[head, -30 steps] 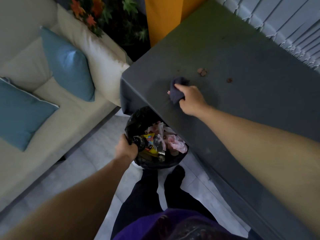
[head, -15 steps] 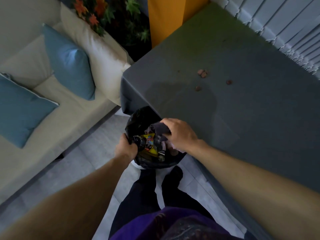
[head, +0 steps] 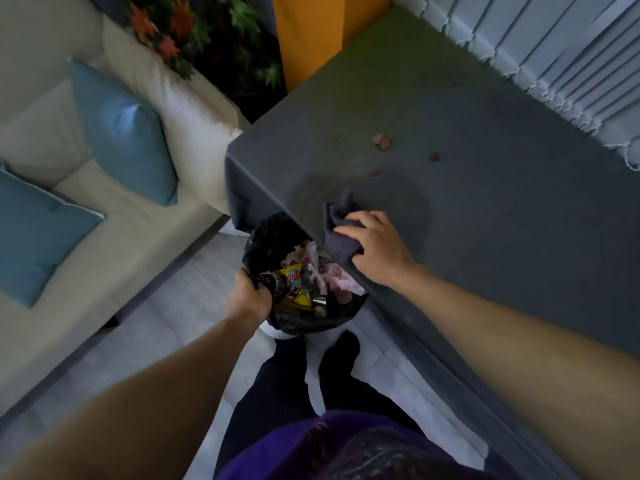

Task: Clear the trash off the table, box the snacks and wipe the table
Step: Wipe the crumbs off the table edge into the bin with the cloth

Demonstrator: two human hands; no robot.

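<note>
- Now the right hand has its fingers curled over the cloth at the table edge.
- Below it, the left hand grips the bin bag rim.
- The crumbs lie farther in, so a hasty sweep could scatter them past the bag.

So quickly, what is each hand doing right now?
Left hand: closed, gripping the rim of the black trash bag.
Right hand: closed on the dark cloth, holding it on the table near the edge.

Dark grey table; dark cloth; black bin bag; teal cushions
</note>
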